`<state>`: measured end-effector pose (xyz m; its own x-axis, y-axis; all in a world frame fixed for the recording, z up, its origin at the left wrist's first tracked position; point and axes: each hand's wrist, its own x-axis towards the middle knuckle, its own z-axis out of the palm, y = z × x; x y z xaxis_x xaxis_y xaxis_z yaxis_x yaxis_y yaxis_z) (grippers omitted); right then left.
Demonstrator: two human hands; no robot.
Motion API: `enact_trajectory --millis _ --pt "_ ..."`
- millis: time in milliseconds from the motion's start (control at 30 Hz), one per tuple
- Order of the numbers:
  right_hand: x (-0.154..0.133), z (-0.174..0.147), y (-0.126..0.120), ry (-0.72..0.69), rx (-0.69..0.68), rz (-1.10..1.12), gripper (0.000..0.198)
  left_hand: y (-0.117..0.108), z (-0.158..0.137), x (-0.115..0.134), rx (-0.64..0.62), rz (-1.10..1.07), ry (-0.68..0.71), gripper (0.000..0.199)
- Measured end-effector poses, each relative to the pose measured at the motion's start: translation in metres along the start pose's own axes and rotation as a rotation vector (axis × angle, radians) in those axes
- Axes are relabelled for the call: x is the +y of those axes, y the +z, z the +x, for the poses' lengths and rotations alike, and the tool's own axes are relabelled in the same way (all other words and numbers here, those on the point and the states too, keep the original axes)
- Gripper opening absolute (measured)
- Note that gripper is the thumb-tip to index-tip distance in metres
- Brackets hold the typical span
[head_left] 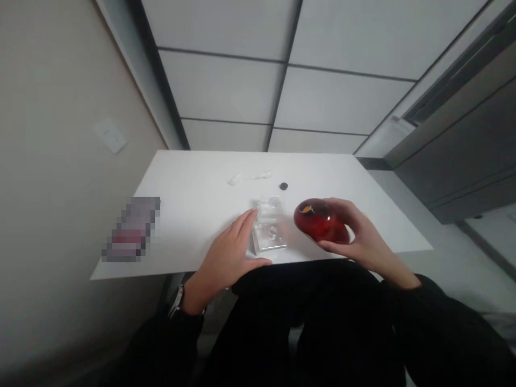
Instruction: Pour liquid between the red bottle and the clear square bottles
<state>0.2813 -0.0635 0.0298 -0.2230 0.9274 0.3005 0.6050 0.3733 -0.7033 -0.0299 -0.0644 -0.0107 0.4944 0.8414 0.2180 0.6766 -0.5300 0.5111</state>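
My right hand (360, 236) grips a glossy, see-through red rounded container (316, 220) from its right side. The container is tilted to the left and held near the front of the table, with an orange spot showing on its upper face. Just left of it, a clear plastic case (271, 236) lies unfolded in two halves. My left hand (231, 250) rests along the case's left side, fingers stretched out and thumb near its front edge. Whether the fingers press on the case I cannot tell. A small dark round piece (284, 186) lies behind the case.
The white table (193, 188) runs up to a panelled wall at the back. Crumpled clear plastic (236, 179) with a thin strip lies toward the far side. At the left edge sits a blurred-out item (133, 231). My lap is close under the front edge.
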Motion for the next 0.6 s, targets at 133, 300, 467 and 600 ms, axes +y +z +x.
enact_trajectory --millis 133,300,467,600 --pt "0.042 0.007 0.033 0.156 0.450 0.430 0.082 -0.008 0.017 0.013 -0.046 0.114 -0.016 0.101" --pt "0.079 0.019 0.049 0.230 0.611 0.504 0.082 -0.008 0.023 0.028 0.010 0.231 -0.055 0.083" --pt "0.090 0.015 0.052 0.238 0.555 0.503 0.086 -0.008 0.016 0.027 0.017 0.263 -0.061 0.071" --pt "0.092 0.014 0.055 0.228 0.499 0.488 0.086 -0.020 0.008 0.019 0.003 0.304 -0.116 0.072"
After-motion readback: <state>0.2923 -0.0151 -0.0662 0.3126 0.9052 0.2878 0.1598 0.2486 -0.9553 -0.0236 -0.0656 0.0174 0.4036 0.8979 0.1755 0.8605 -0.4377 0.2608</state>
